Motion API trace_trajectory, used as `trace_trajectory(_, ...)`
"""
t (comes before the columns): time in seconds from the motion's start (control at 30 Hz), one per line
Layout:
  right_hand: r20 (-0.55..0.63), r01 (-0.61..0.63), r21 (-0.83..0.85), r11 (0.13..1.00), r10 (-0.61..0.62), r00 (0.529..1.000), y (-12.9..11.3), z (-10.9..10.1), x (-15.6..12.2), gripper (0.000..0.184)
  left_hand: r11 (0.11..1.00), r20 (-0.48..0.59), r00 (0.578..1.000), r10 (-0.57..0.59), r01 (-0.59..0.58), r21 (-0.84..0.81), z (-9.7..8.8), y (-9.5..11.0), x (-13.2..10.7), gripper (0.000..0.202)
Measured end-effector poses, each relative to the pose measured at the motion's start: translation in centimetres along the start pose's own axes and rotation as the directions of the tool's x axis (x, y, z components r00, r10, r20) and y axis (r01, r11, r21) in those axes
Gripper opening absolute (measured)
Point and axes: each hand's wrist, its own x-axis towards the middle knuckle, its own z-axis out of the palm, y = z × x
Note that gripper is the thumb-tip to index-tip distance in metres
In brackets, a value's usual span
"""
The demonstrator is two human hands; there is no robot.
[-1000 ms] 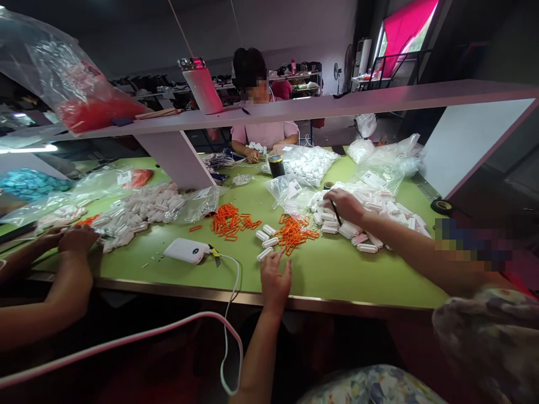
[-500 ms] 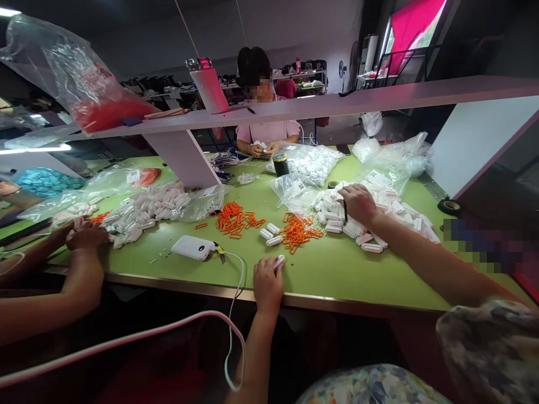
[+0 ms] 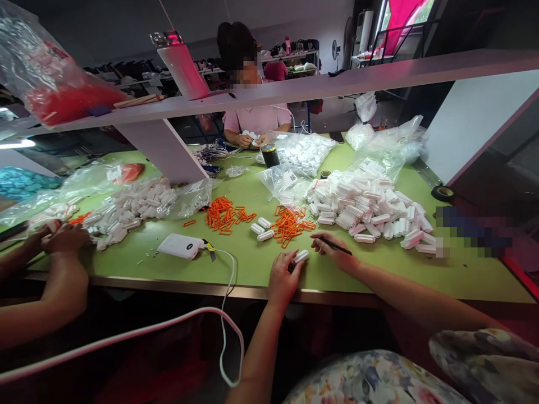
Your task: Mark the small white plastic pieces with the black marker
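My left hand (image 3: 284, 278) is closed around a small white plastic case (image 3: 301, 256) just above the table's front part. To its right, my right hand (image 3: 336, 253) grips a thin black stick-like tool (image 3: 340, 247), perhaps tweezers; its exact kind cannot be made out. The fingertips of the right hand are close to the white case but apart from it. Ahead of my left hand lie a heap of orange rectangular frames (image 3: 287, 227) and a few white cases (image 3: 263, 228). A large pile of white cases (image 3: 362, 205) spreads beyond my right hand.
A white power bank (image 3: 181, 246) with a cable lies on the green table (image 3: 248, 264). Another orange heap (image 3: 223, 213) is behind it. Plastic bags (image 3: 303, 151) and a black can (image 3: 269, 155) stand farther back. Co-workers' hands (image 3: 65, 238) work at left; a shelf (image 3: 269, 92) crosses above.
My right hand has come from the white pile toward my left hand, still holding the black tool. The left hand appears farther right with its white case, while the whole view has shifted.
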Motion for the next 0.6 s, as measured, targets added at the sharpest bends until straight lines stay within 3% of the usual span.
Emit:
trace_trajectory(0.23, 0.142, 0.204, -0.211, 0.956, -0.177, 0.974, 0.0, 0.1, -0.3, 0.021, 0.996, 0.058, 0.995, 0.084, -0.085, 0.007, -0.5, 0.6, -0.3, 0.02)
trace_trajectory(0.33, 0.209, 0.28, -0.255, 0.926, -0.229, 0.951, 0.1, 0.2, -0.6, 0.02, 0.993, 0.055, 0.992, 0.111, -0.112, 0.022, -0.7, 0.9, -0.4, 0.024)
trace_trajectory(0.47, 0.204, 0.307, -0.257, 0.916, -0.259, 0.944, 0.2, 0.3, -0.8, 0.018, 0.992, 0.055, 0.992, 0.118, -0.119, 0.027, -0.9, 1.1, -0.4, 0.036)
trace_trajectory(0.6, 0.225, 0.332, -0.235, 0.913, -0.281, 0.933, -0.2, 0.4, -1.0, 0.018, 0.999, 0.056, 0.997, 0.052, -0.053, 0.01, -0.8, 1.1, -0.4, 0.039)
